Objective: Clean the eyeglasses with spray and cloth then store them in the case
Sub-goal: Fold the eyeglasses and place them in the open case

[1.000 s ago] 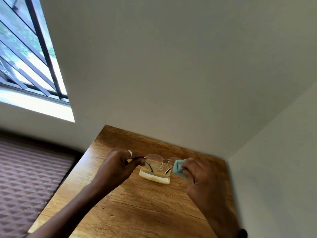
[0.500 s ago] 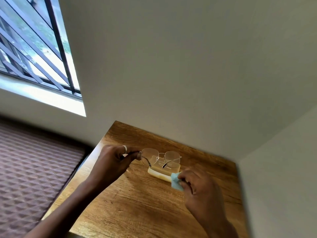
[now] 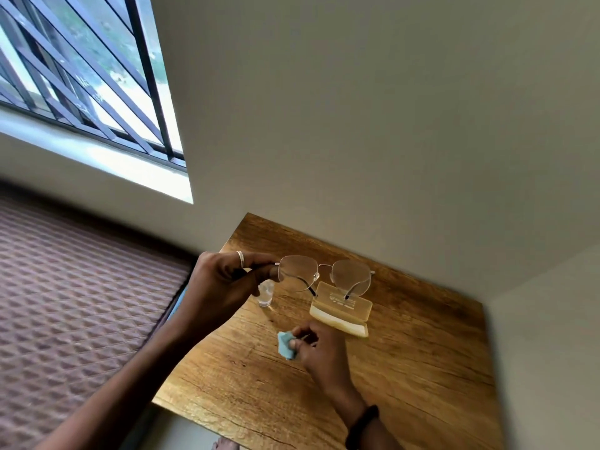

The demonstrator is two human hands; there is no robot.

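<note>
Left grip [image 3: 227,280] pinches glasses [image 3: 324,274] at temple hinge, lenses raised clear over counter [image 3: 422,368], likely for inspection. Right grip [image 3: 316,347] closed on cloth [image 3: 285,345], low near counter middle, well apart from glasses. Case [image 3: 341,308] open beneath lenses, toward far edge; bottle [image 3: 266,295] beside left grip.

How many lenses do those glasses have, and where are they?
2: the left lens beside the left hand; the right lens above the open case.
</note>
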